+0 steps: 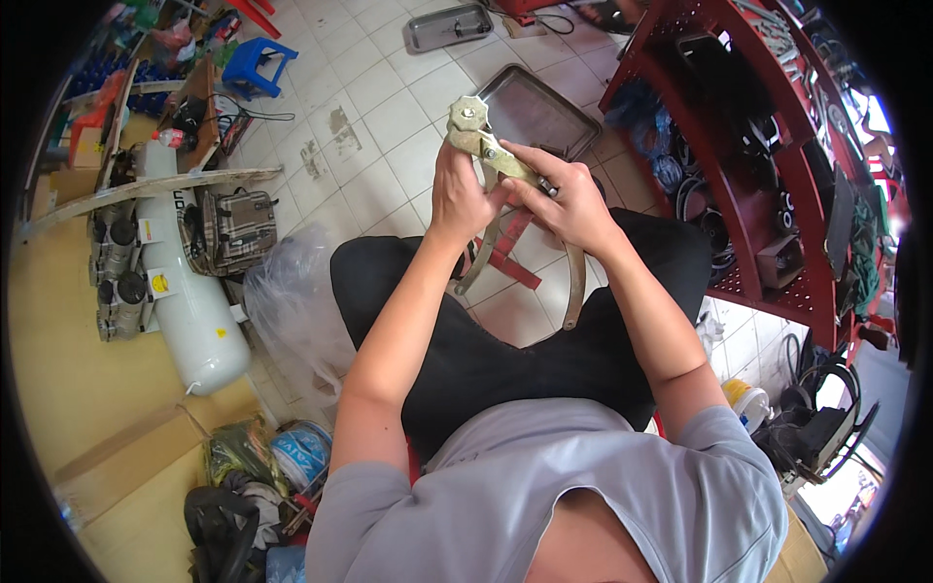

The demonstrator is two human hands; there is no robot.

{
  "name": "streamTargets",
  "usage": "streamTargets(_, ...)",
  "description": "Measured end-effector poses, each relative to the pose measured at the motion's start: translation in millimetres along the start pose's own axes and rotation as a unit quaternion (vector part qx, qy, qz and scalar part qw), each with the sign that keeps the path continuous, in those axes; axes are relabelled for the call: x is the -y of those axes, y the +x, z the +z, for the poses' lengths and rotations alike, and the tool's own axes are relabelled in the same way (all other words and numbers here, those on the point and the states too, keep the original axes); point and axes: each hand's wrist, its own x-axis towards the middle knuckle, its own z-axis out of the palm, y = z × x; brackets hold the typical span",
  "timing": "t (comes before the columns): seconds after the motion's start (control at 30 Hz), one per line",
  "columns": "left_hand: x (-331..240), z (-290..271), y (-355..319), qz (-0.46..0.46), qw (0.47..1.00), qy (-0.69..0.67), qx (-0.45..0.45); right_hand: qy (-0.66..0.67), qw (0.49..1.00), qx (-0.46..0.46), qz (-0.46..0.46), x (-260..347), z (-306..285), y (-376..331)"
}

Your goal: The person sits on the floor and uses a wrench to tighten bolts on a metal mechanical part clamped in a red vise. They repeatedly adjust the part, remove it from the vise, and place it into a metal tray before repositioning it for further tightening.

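Note:
Over my lap I hold a yellowish metal linkage (468, 117) with a notched round head and a bolt at its centre. Two long flat metal arms hang from it, one (573, 282) ending near my right thigh. My left hand (461, 197) is closed around the part below the head. Farther right, my right hand (571, 209) grips the body of the same linkage, thumb and index finger along it. A small dark metal piece (547, 185) shows by the right fingers; its kind is unclear. Both palms hide much of the joint.
A grey metal tray (595, 124) lies on the tiled floor ahead, with a smaller tray (450, 27) beyond. Below my hands stands a red metal piece (517, 267). A red shelf rack (777, 165) is at right; at left are a white tank (199, 330) and blue stool (255, 68).

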Motion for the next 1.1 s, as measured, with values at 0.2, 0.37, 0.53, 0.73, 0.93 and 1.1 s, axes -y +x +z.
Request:
streamTargets(0.2,8.9,-2.2,5.2,0.004,0.993,0.051,-0.104,-0.128,0.991,0.029,-0.008,23.8,3.1,12.6)
streamTargets(0.37,25.4,-25.9,12.0,0.005,0.977,-0.089,-0.194,-0.169,0.979,0.085,-0.076,26.3,4.6,21.8)
streamTargets(0.53,42.7,-44.8,9.4,-0.062,0.974,-0.218,-0.005,-0.231,0.951,0.160,-0.128,26.1,8.4,35.5)
streamTargets(0.73,47.8,-67.5,14.4,-0.154,0.951,-0.250,0.097,-0.097,0.986,0.134,0.020,10.9,18.8,35.1)
streamTargets(0.93,49.0,-67.9,6.5,-0.198,0.950,-0.202,0.130,0.020,0.986,0.120,0.118,2.3,32.1,31.0)
streamTargets(1.1,52.9,-67.0,6.5,-0.123,0.976,-0.122,0.130,-0.055,0.987,0.136,0.067,-20.2,28.7,28.0)
